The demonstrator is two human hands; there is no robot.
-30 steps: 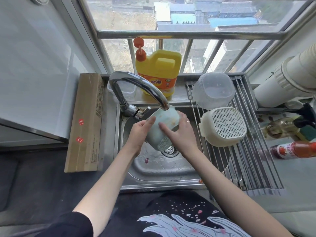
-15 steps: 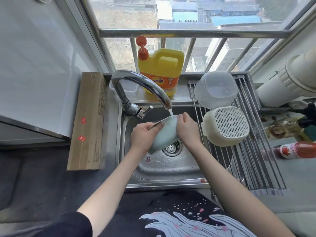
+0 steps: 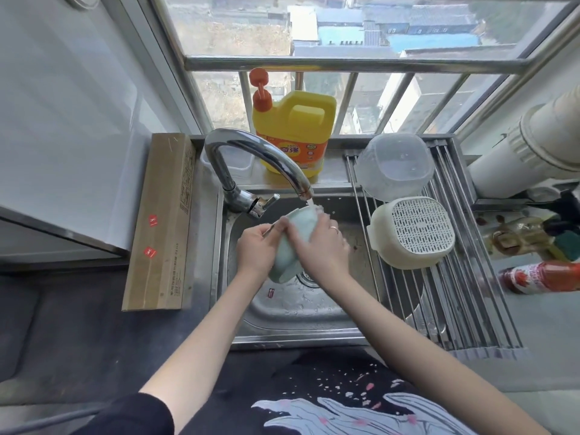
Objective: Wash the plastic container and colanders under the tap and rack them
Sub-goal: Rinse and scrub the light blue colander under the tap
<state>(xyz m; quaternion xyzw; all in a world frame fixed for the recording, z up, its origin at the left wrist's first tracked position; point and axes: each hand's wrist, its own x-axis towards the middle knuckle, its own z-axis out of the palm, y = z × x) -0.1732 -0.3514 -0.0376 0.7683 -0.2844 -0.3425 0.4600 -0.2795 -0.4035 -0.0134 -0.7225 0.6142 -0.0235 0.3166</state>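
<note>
A pale green colander (image 3: 293, 243) is held over the sink (image 3: 301, 312), tilted, its upper rim under a thin stream from the tap (image 3: 266, 161). My left hand (image 3: 259, 246) grips its left side, and my right hand (image 3: 323, 246) grips its right side with fingers across the outer wall. On the roll-up rack (image 3: 455, 296) to the right, a clear plastic container (image 3: 394, 166) lies upside down at the back. In front of it a cream colander (image 3: 412, 232) also rests upside down, its slotted base facing up.
A yellow detergent jug (image 3: 293, 133) with an orange pump stands on the sill behind the tap. A long cardboard box (image 3: 163, 221) lies left of the sink. A red sauce bottle (image 3: 539, 277) and a pale pipe (image 3: 527, 142) sit at the right.
The green colander has turned in my hands, from its slotted base facing me to its smooth side. My right hand has slid across its wall.
</note>
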